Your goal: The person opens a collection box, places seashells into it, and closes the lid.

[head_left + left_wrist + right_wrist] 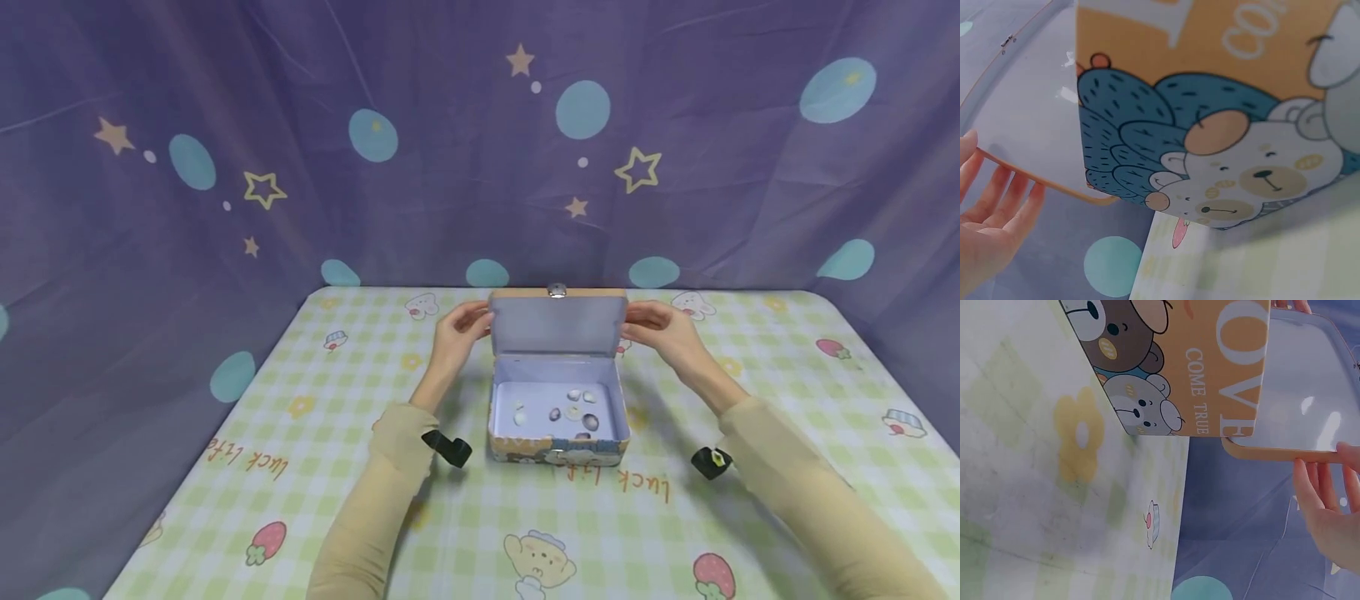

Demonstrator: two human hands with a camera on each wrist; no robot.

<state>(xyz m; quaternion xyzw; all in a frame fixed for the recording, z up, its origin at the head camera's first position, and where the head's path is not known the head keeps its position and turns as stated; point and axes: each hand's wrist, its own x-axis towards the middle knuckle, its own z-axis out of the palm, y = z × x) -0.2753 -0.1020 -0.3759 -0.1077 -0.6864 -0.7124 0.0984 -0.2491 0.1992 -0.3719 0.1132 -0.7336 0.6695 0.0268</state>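
A hinged tin box (517, 451) stands on the table with its lid (555, 325) raised at the back. My left hand (454, 340) holds the lid's left edge; in the left wrist view its thumb is on the inner side and the fingers (1007, 194) lie along the rim. On the opposite edge, my right hand (672, 337) pinches the lid the same way, thumb inside. Several small shells (590, 422) lie on the box floor, mostly toward the right. Cartoon bears and lettering cover the tin's orange side wall (1200, 337).
A green-and-white checked cloth (315, 500) with printed fruit and animals covers the table. Behind it hangs a purple curtain (450, 217) with stars and blue ovals. Black straps (450, 450) sit at both wrists. A metal clasp (557, 290) tops the lid.
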